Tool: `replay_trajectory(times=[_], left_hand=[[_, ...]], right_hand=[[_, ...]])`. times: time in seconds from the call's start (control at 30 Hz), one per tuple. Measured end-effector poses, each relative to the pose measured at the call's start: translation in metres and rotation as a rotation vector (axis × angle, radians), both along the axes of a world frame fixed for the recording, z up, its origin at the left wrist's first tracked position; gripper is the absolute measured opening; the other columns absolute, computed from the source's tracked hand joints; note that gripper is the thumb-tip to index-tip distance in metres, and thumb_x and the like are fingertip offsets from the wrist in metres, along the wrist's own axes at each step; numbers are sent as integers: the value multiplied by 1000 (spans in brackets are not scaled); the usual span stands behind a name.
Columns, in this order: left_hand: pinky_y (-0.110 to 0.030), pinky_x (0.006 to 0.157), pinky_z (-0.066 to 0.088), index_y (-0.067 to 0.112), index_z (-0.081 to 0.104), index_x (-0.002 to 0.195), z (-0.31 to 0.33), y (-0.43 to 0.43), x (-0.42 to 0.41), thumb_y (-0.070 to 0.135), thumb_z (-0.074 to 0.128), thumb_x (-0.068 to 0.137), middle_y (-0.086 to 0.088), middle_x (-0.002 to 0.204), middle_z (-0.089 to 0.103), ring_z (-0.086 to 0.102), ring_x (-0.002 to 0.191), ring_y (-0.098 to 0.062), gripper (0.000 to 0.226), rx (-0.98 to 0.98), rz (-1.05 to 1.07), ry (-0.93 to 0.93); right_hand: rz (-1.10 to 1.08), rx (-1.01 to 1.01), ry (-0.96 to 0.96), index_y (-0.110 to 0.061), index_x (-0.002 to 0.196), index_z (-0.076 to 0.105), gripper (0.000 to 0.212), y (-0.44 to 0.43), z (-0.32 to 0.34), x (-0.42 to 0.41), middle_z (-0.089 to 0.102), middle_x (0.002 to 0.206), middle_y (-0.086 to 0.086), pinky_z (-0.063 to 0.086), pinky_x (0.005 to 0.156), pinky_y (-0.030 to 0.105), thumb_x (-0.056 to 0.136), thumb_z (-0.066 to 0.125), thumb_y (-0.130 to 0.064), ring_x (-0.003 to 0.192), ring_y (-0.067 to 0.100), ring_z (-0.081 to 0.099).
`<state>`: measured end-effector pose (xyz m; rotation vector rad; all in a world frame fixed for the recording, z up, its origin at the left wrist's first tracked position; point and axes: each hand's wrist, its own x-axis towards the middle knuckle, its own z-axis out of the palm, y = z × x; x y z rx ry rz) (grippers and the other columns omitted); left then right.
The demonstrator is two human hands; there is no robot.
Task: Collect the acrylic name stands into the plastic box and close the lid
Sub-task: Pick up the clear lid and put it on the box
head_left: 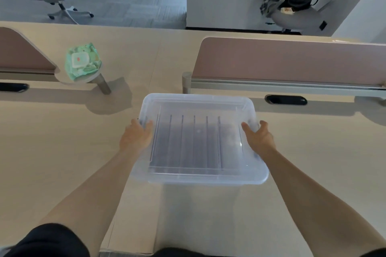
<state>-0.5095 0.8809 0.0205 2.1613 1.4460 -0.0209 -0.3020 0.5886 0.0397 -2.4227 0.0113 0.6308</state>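
Observation:
A clear plastic box (200, 204) stands on the beige desk in front of me, with its translucent lid (200, 177) lying on top. Through the lid I see several acrylic name stands (188, 142) standing in a row inside, as thin upright lines. My left hand (136, 136) grips the lid's left edge, thumb on top. My right hand (259, 137) grips the lid's right edge the same way. Whether the lid is snapped down I cannot tell.
A green wet-wipes pack (82, 63) lies on a small round shelf at the back left. Pink desk dividers (292, 60) stand behind the box to the right and at the far left. Cable slots (285, 99) sit in the desk. Office chairs stand beyond.

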Motion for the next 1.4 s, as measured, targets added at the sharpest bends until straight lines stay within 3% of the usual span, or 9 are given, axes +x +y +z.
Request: replay_trajectory(times=[0.13,0.33,0.53,0.7,0.83,1.07,1.27,1.33,1.4], left_hand=[[-45,85,45,11,43,126,0,0,2,61,33,94,-20,116,58,58,104,-39,60,52,20,19],[-47,89,43,10,39,129,7,-6,6,68,36,88,-22,115,58,56,105,-41,71,201,84,143],[-39,77,45,4,36,134,25,3,21,71,54,76,-11,123,54,54,99,-31,90,-159,156,-2],[-45,93,41,3,31,137,33,-12,35,94,54,53,-16,134,45,46,124,-35,126,-98,177,166],[-44,85,43,4,35,128,34,-24,34,97,50,51,-17,126,48,52,113,-34,122,33,158,208],[-42,77,41,3,31,129,34,-27,36,96,45,56,-19,122,47,52,105,-35,119,46,129,266],[-49,96,42,6,0,152,34,-35,41,93,32,68,-24,133,40,47,114,-39,125,66,96,331],[-49,100,38,15,-6,153,35,-37,39,90,28,73,-26,134,37,43,117,-41,115,95,49,308],[-52,109,24,24,-10,152,27,-48,32,84,28,79,-29,146,20,27,131,-44,101,214,-87,210]], right_hand=[[-85,78,76,-17,145,34,78,-2,-1,4,55,125,9,40,76,37,87,55,-65,93,28,50],[-77,-122,-54,-6,124,44,85,2,0,4,59,109,9,54,77,42,78,52,-77,88,29,60],[-109,111,238,-6,116,61,70,-1,18,26,67,100,8,56,85,44,71,79,-56,87,29,66],[41,-165,148,-5,147,28,130,25,22,18,44,137,9,48,88,43,51,79,-76,124,31,50],[1,-278,72,-7,132,37,139,33,8,14,56,113,8,55,83,43,24,71,-87,103,28,60],[-4,-368,8,-4,122,40,124,35,16,3,55,100,7,51,65,36,37,71,-88,87,26,60],[5,-490,-28,5,133,36,122,46,18,-8,52,114,12,48,72,38,58,62,-88,102,30,58],[116,-500,-25,7,144,26,127,42,24,-10,46,132,17,46,83,42,66,54,-89,115,33,49],[194,-272,-48,3,150,24,113,42,61,-2,40,147,17,40,103,45,78,54,-78,133,35,40]])
